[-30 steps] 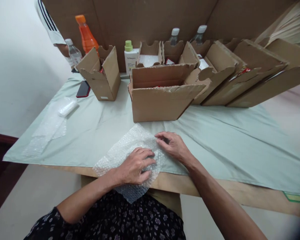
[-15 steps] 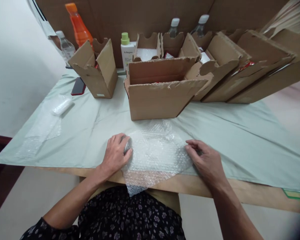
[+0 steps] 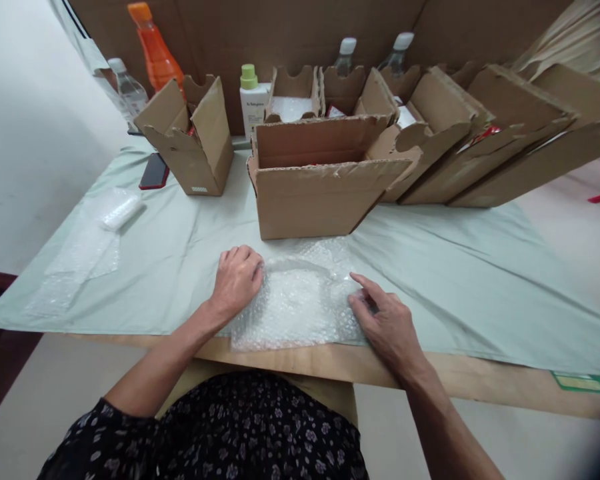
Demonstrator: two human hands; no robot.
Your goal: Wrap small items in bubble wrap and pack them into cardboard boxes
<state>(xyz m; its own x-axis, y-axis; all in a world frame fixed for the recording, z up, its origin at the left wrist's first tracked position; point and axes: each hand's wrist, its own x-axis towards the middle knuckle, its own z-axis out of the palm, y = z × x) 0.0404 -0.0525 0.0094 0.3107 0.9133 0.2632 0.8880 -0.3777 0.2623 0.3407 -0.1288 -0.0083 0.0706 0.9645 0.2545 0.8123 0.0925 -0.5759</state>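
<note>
"Where is the clear bubble-wrap sheet [image 3: 293, 303]?"

"On the near part of the bench [image 3: 300, 360], mostly over the pale green cloth [image 3: 480, 287], with its lower edge reaching the bare wooden edge. It lies between the two hands."

"And the left hand [image 3: 237, 280]?"

"It is at the sheet's upper left side. The fingers curl in towards the thumb, and the grip is pinching that edge."

"What about the right hand [image 3: 386, 327]?"

"At the sheet's right side. Its grip is slightly spread: index finger and thumb stand apart, with their tips at the plastic."

"What stands just beyond the sheet?"

"A wide, open brown cardboard box [image 3: 305, 203]. Behind it and off to the right are more open brown cartons [image 3: 435, 160], several of them tilted. A smaller brown box [image 3: 200, 163] stands to the left, with a dark phone with a red edge [image 3: 153, 171] lying near it."

"Any bottles?"

"Yes. An orange bottle with an orange cap [image 3: 160, 57] and a clear bottle with a white cap [image 3: 131, 93] are behind the smaller brown box. A white bottle with a green cap [image 3: 253, 107] is further right, beside the cartons."

"And at the far left of the cloth?"

"A small roll of bubble wrap [image 3: 121, 211], with flat bubble-wrap strips [image 3: 75, 267] beside it."
</note>
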